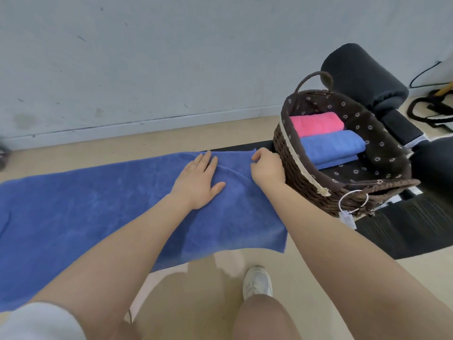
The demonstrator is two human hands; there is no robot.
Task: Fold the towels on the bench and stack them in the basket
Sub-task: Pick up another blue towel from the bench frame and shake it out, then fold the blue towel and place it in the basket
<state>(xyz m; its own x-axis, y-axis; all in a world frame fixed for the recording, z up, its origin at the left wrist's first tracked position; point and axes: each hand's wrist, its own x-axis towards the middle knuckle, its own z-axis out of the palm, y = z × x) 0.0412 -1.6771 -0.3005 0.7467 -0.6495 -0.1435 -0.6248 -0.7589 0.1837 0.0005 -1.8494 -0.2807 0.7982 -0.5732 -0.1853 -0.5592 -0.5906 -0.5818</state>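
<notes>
On the bench a blue towel is pressed by the flat, spread left hand while its far corner is pinched by the right hand, so a first fold seems to be starting, and next that corner likely needs to be pulled across.

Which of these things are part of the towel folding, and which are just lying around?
Part of the job: spread blue towel, left hand, right hand, wicker basket, folded pink towel, folded blue towel.

Lying about: black bolster, black straps, white tag.
</notes>
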